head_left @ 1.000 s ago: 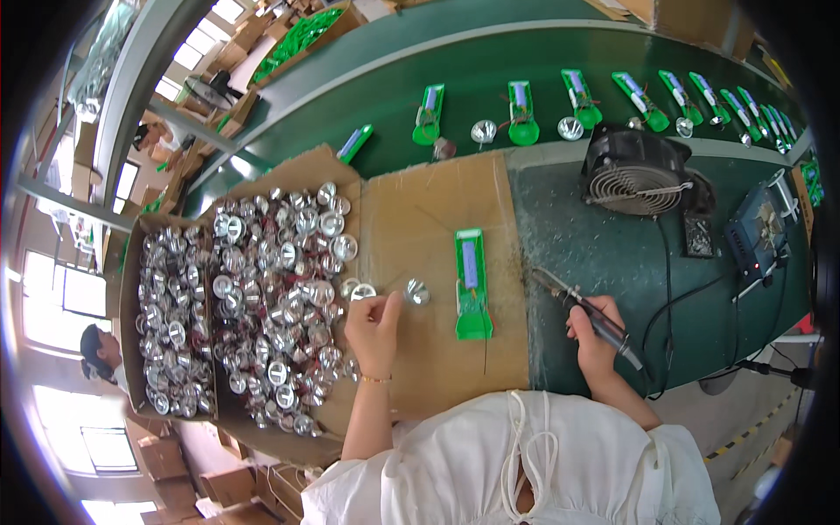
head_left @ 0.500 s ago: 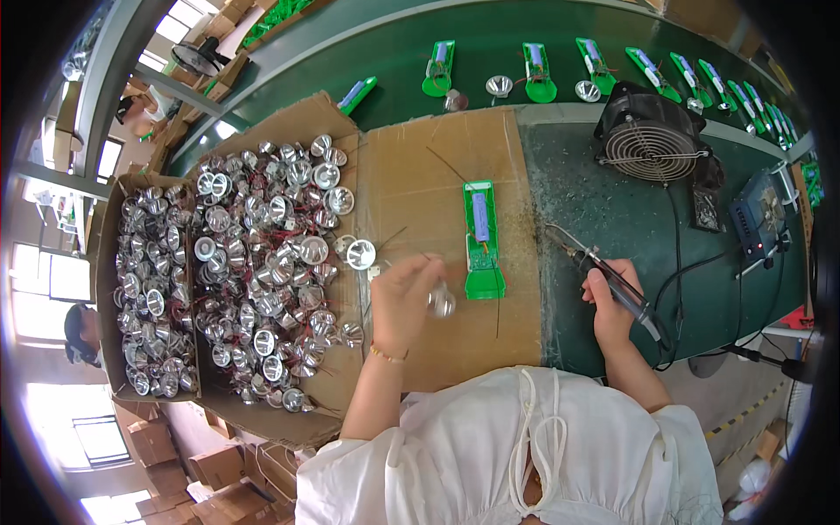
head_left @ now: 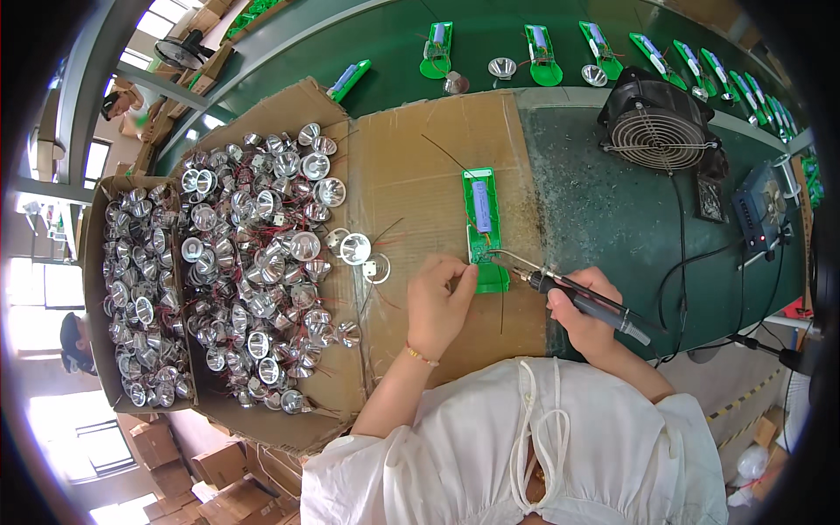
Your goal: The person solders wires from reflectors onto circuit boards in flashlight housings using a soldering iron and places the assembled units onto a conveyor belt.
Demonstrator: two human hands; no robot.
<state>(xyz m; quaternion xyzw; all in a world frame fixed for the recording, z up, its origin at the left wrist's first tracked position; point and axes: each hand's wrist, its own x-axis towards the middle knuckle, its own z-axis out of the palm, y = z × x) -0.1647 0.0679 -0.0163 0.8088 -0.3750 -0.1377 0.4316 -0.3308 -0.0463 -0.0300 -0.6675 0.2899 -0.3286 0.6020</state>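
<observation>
Both hands have come together at the green housing (head_left: 493,279) since half a second ago, when the right hand (head_left: 586,311) was well off to its right and a shiny reflector hung at the left hand (head_left: 440,302); that reflector no longer shows clearly. The right hand stays closed around a soldering iron (head_left: 542,283), whose thin metal front now reaches toward the circuit board (head_left: 481,252); contact is unclear. The left thumb and fingertips are nearly together at the housing's left edge; whether they hold anything cannot be told. The housing lies between the hands, just ahead of them, its blue cell (head_left: 482,206) farther forward. Left of the left hand lie heaped reflectors (head_left: 258,271).
</observation>
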